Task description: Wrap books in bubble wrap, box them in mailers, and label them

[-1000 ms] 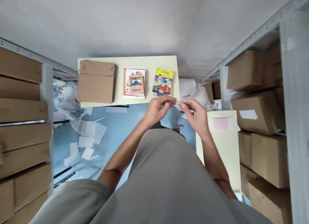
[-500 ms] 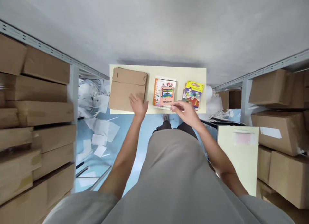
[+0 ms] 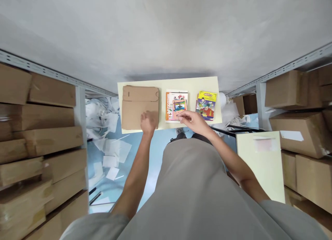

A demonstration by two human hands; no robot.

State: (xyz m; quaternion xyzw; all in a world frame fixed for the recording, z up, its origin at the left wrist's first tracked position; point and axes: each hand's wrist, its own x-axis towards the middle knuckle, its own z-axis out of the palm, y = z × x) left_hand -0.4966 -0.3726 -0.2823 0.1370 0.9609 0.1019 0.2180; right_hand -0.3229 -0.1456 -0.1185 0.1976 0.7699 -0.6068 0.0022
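On the cream tabletop (image 3: 192,84) lies a flat brown cardboard mailer box (image 3: 140,102) with a folded flap along its far side. My left hand (image 3: 148,122) is on its near right part, fingers apart and slightly bent, the tips blurred. In the middle sits a white and orange picture book (image 3: 169,98), with a small pink booklet (image 3: 180,106) on top. My right hand (image 3: 193,120) reaches in from the right, thumb and fingertips pinched at the booklet's near edge. Right of it lies a small pile of yellow and purple books (image 3: 206,103).
Metal shelves full of cardboard boxes stand on the left (image 3: 57,140) and right (image 3: 298,126). A grey wall (image 3: 166,36) rises behind the table. Loose white sheets (image 3: 114,153) litter the blue floor. A cream cabinet (image 3: 259,164) stands by my right arm.
My right hand has moved left, from the book's near right corner to the pink booklet's near edge. My left hand's fingers have drawn in over the mailer box. The view has tilted slightly.
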